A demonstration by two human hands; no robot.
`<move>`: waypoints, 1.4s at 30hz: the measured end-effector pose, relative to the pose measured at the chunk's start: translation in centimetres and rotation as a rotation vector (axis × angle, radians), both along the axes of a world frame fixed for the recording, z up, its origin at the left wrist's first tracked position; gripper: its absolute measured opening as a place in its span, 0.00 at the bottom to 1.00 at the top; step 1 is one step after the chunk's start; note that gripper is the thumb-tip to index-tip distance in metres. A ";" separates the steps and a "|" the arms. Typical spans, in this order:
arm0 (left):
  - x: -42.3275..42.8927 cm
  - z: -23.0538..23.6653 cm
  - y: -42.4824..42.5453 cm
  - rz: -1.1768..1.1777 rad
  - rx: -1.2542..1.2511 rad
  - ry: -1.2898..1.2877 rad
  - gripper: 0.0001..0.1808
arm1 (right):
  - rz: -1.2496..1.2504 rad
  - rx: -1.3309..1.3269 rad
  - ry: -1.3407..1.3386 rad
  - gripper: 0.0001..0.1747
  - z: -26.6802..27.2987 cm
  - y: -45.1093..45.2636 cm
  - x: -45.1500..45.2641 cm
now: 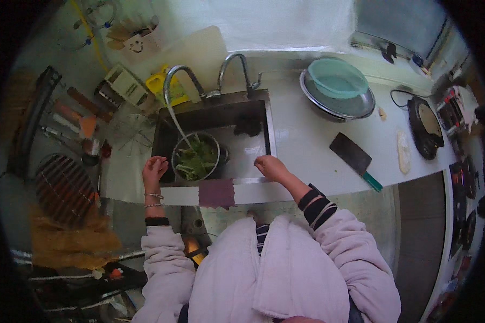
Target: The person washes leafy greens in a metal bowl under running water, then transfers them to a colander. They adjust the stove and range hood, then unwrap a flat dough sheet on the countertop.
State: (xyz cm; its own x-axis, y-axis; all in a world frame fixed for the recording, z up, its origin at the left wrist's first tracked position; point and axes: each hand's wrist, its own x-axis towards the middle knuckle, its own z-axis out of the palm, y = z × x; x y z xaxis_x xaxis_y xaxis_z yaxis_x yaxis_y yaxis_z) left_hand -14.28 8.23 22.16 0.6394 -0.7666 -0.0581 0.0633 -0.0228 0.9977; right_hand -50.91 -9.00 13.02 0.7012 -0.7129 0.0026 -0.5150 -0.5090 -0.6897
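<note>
A pot of leafy greens (197, 156) stands at the left of the metal sink (270, 121), with water running into it from the curved faucet (170, 82). My left hand (155, 168) hovers by the sink's left front corner, fingers curled, near the pot but apart from it. Over the right front edge of the sink is my right hand (270, 167), its fingers bent down. I see nothing held in either hand, though the fingertips are small in view. Between them a purple cloth (216, 194) hangs over the counter's front edge.
Right of the sink lie a cleaver (351, 154) and a pale elongated piece of food (403, 152). Behind them a green basin (338, 78) rests in a metal bowl (307, 97). A yellow jug (173, 91) stands behind the sink; utensils hang at the left.
</note>
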 end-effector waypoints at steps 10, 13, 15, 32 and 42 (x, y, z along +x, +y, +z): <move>2.0 -4.9 3.3 0.092 0.153 0.124 0.09 | 0.190 -0.110 0.072 0.11 -4.8 2.5 -0.9; 2.7 -6.3 3.3 0.122 0.246 0.128 0.09 | 0.242 -0.091 0.127 0.11 -4.6 2.2 -1.0; 3.4 -7.2 2.9 0.084 0.301 0.109 0.08 | 0.251 -0.126 0.126 0.11 -4.4 1.9 -1.0; 10.6 -17.0 -7.3 -0.103 0.560 -0.372 0.27 | 0.368 -0.259 0.212 0.12 -6.4 -2.3 1.4; 11.9 -21.7 -13.0 -0.772 0.478 -0.784 0.52 | 0.324 -0.283 0.242 0.14 -5.2 -2.4 2.1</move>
